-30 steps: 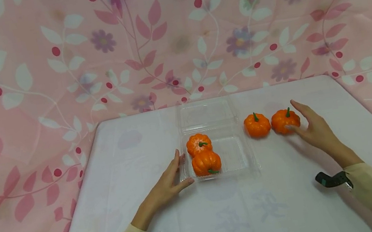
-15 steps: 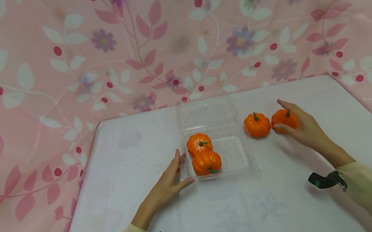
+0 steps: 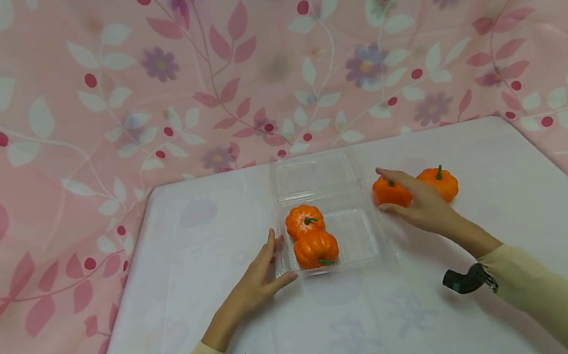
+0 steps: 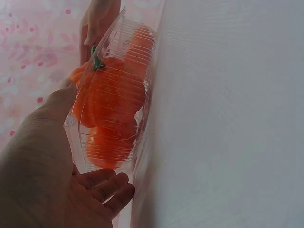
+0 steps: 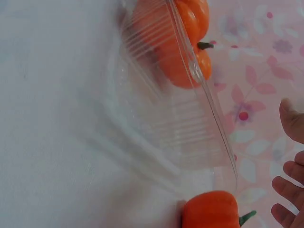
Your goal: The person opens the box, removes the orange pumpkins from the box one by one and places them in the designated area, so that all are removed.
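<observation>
My left hand (image 3: pixel 254 285) rests at the left side of a clear plastic clamshell box (image 3: pixel 358 233), thumb and fingers spread around its corner. In the left wrist view the thumb lies by the rim and the fingertips (image 4: pixel 121 190) are at its end. Inside the box are two orange toy pumpkins, a rear one (image 3: pixel 299 221) and a front one (image 3: pixel 314 248). My right hand (image 3: pixel 424 203) hovers with spread fingers by a third pumpkin (image 3: pixel 389 194), partly covering it. Contact cannot be seen; in the right wrist view a gap shows between fingers and pumpkin (image 5: pixel 209 211).
A fourth pumpkin (image 3: pixel 444 183) stands right behind my right hand. The box's lid (image 3: pixel 314 175) lies folded back toward the rear. A white cloth (image 3: pixel 202 228) covers the table, and a pink floral curtain (image 3: pixel 276 65) hangs behind it.
My right hand has moved left, from the far-right pumpkin to the one beside the box. The left hand, box and pumpkins have stayed in place.
</observation>
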`<state>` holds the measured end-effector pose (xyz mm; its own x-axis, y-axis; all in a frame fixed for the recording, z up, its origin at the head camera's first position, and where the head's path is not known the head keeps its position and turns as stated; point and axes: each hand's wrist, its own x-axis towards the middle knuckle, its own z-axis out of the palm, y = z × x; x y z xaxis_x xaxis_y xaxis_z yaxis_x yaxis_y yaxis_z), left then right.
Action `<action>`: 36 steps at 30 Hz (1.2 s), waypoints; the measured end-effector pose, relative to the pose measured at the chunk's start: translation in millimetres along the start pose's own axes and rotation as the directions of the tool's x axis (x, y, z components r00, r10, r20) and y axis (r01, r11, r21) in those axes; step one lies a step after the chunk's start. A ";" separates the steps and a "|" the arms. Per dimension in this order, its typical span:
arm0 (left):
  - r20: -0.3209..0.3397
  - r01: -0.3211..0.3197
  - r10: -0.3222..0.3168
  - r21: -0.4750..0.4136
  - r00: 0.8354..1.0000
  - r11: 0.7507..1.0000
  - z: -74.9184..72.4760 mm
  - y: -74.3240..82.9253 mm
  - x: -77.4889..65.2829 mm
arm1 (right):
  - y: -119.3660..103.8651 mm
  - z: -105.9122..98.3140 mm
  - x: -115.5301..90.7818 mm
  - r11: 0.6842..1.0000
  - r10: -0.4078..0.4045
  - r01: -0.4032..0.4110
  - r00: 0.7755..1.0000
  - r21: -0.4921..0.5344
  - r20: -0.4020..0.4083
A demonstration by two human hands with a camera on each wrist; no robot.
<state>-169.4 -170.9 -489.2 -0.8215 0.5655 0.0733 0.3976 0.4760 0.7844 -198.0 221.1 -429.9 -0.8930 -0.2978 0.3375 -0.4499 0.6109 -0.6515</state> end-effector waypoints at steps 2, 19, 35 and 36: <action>-0.001 0.001 -0.001 0.001 1.000 1.000 -0.2 -0.2 -0.4 | -8.0 6.4 3.2 1.000 -0.005 0.004 1.000 0.014 0.030; -0.001 0.021 -0.021 -0.009 1.000 1.000 -0.2 3.1 -0.7 | -47.8 54.9 17.0 0.994 -0.065 0.041 0.962 0.097 0.266; -0.002 0.014 -0.014 0.004 1.000 1.000 -0.9 3.5 -0.9 | -66.4 80.0 22.0 0.990 -0.130 0.102 0.924 0.095 0.360; -0.001 0.012 -0.012 0.006 1.000 1.000 -0.8 3.0 -0.9 | -66.8 80.7 22.0 0.991 -0.126 0.099 0.924 0.094 0.362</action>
<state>-167.9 -170.5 -486.4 -0.8266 0.5591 0.0644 0.3902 0.4869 0.7815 -188.6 114.6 -433.8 -0.7722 -0.6179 0.1479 -0.5348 0.5066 -0.6763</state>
